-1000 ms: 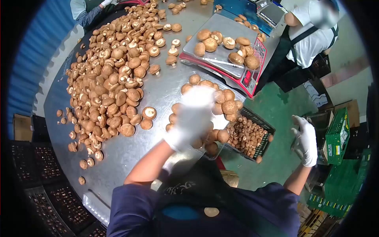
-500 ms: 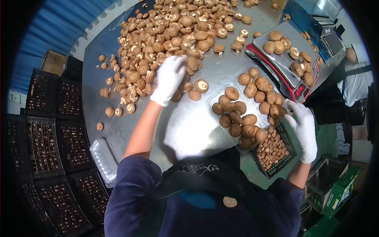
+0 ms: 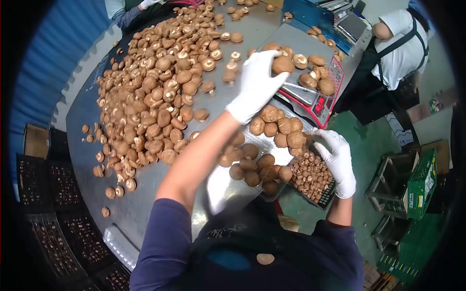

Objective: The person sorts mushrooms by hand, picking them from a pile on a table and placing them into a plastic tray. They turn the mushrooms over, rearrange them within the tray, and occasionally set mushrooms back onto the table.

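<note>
My left hand [image 3: 258, 82], in a white glove, has its fingers wrapped round a brown mushroom [image 3: 282, 65] over the plate of the red scale [image 3: 318, 109], where several other mushrooms rest. My right hand [image 3: 338, 160], also gloved, is beside the right end of the upper clear tray of mushrooms [image 3: 285, 127]. Its thumb and fingers are curved near a darker mushroom, and whether they grip it is unclear. Left of and below that tray is a second filled tray [image 3: 259, 169]. A black crate of small mushrooms [image 3: 310, 178] lies under my right hand.
A large mushroom pile [image 3: 150, 97] covers the metal table's left part. An empty clear tray [image 3: 120, 246] lies at its near left edge. Black crates [image 3: 53, 242] stand at left, green crates [image 3: 421, 186] at right. One person [image 3: 400, 48] is at upper right, another's gloved hand [image 3: 149, 4] at the top.
My left hand has moved from the mushroom pile to the scale and now holds a mushroom there. The view has shifted rightward. My right hand stays by the trays.
</note>
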Available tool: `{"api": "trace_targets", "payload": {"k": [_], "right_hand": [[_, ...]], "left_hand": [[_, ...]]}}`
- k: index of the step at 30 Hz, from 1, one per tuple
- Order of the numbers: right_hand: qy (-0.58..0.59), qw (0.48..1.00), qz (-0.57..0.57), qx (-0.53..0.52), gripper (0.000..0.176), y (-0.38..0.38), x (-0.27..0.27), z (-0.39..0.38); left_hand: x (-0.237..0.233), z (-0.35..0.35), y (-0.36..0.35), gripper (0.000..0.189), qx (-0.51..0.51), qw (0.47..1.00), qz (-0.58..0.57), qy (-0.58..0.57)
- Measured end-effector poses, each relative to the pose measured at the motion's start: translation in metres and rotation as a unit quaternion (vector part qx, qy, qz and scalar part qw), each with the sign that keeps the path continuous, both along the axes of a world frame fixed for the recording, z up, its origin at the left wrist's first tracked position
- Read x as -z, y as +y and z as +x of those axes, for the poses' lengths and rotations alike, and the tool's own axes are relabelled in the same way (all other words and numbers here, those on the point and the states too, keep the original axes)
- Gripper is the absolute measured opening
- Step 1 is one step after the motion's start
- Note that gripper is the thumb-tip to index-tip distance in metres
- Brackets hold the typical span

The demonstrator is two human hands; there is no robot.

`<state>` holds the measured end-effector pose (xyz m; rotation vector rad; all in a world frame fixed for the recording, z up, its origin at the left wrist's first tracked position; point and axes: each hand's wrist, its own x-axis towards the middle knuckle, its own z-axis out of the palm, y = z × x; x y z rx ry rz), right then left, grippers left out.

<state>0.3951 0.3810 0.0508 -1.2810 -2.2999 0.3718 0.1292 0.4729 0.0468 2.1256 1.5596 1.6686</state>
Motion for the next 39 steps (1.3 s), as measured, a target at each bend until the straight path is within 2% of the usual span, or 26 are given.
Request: {"api": "trace_targets", "payload": {"k": [1,4,5,7,9,11,12,13,15,17,19,20,23,24,25,27,28,29,30,31,32,33,35,36,38,39], "right_hand": [[0.057,0.998,0.011,0.011,0.033,0.000,-0.002,-0.002],[0.166,0.976,0.096,0.106,0.036,0.032,0.001,-0.008],[0.186,0.964,0.134,0.134,0.039,0.051,0.002,-0.010],[0.148,0.968,0.164,0.119,0.043,0.091,0.000,-0.013],[0.095,0.970,0.194,0.116,0.050,0.135,0.013,-0.015],[0.060,0.976,0.169,0.125,0.055,0.167,0.021,-0.024],[0.025,0.980,0.146,0.131,0.060,0.179,0.023,-0.028],[0.005,0.988,0.130,0.087,0.068,0.184,0.021,-0.034],[-0.028,0.989,0.110,0.094,0.074,0.182,0.025,-0.048],[-0.053,0.989,0.102,0.091,0.077,0.176,0.017,-0.055],[-0.064,0.989,0.086,0.100,0.078,0.174,0.018,-0.056],[-0.025,0.993,0.075,0.089,0.079,0.176,0.019,-0.052],[-0.083,0.990,0.084,0.081,0.080,0.179,0.015,-0.046],[-0.044,0.994,0.055,0.083,0.071,0.177,0.013,-0.045],[-0.046,0.994,0.056,0.080,0.071,0.180,0.014,-0.039],[0.232,0.972,0.032,0.026,0.059,0.185,0.017,-0.026],[0.247,0.964,0.027,0.096,0.051,0.170,-0.004,-0.026],[0.321,0.941,0.051,0.093,0.046,0.167,-0.002,-0.015],[0.372,0.922,0.045,0.099,0.041,0.151,-0.009,-0.012],[0.422,0.900,0.040,0.106,0.036,0.128,-0.021,-0.008],[0.402,0.906,0.066,0.114,0.032,0.106,-0.023,-0.005],[0.384,0.911,0.093,0.123,0.028,0.083,-0.023,-0.003],[0.360,0.928,0.033,0.088,0.023,0.029,-0.021,-0.007],[0.326,0.943,0.038,0.051,0.021,0.006,-0.017,-0.011],[0.212,0.976,0.035,-0.022,0.019,-0.042,-0.014,-0.026],[0.132,0.989,0.032,-0.062,0.018,-0.063,-0.018,-0.038]], "left_hand": [[-0.011,0.014,0.008,0.045,0.015,0.996,-0.078,0.031],[0.025,0.023,0.036,0.043,0.015,0.985,-0.018,0.170],[0.026,0.023,0.035,0.043,0.019,0.985,-0.013,0.171],[0.025,0.017,0.031,0.042,-0.008,0.990,0.049,0.130],[0.033,0.008,0.041,0.041,-0.056,0.994,0.044,0.087],[0.037,-0.001,0.055,0.043,-0.109,0.991,0.032,0.077],[0.039,-0.003,0.064,0.045,-0.100,0.993,0.011,0.069],[0.042,-0.005,0.070,0.045,-0.100,0.992,0.014,0.070],[0.050,-0.007,0.082,0.044,-0.005,0.995,-0.039,0.096],[0.048,-0.005,0.080,0.043,-0.028,0.987,-0.042,0.150],[0.048,-0.006,0.078,0.044,-0.012,0.993,-0.061,0.098],[0.049,-0.005,0.076,0.043,0.000,0.996,-0.073,0.049],[0.047,-0.010,0.079,0.045,-0.014,0.993,-0.099,0.062],[0.048,-0.011,0.077,0.050,-0.013,0.990,-0.108,0.087],[0.047,-0.013,0.077,0.050,-0.015,0.990,-0.108,0.085],[0.048,-0.019,0.075,0.054,-0.002,0.998,-0.034,0.051],[0.029,-0.023,0.060,0.053,-0.016,0.998,-0.062,0.029],[0.025,-0.032,0.043,0.050,-0.020,0.999,-0.025,0.017],[0.009,-0.048,0.016,0.048,0.023,0.993,-0.106,-0.054],[-0.006,-0.062,-0.020,0.043,0.039,0.989,-0.116,-0.084],[-0.013,-0.081,-0.057,0.039,-0.035,0.991,-0.125,-0.014],[-0.027,-0.092,-0.104,0.034,-0.087,0.984,-0.154,-0.030],[-0.028,-0.131,-0.192,0.035,-0.229,0.953,-0.189,0.053],[-0.013,-0.148,-0.240,0.035,-0.353,0.914,-0.196,0.043],[0.010,-0.194,-0.353,0.039,-0.488,0.832,-0.245,0.100],[0.039,-0.215,-0.425,0.043,-0.606,0.699,-0.275,0.260]]}}
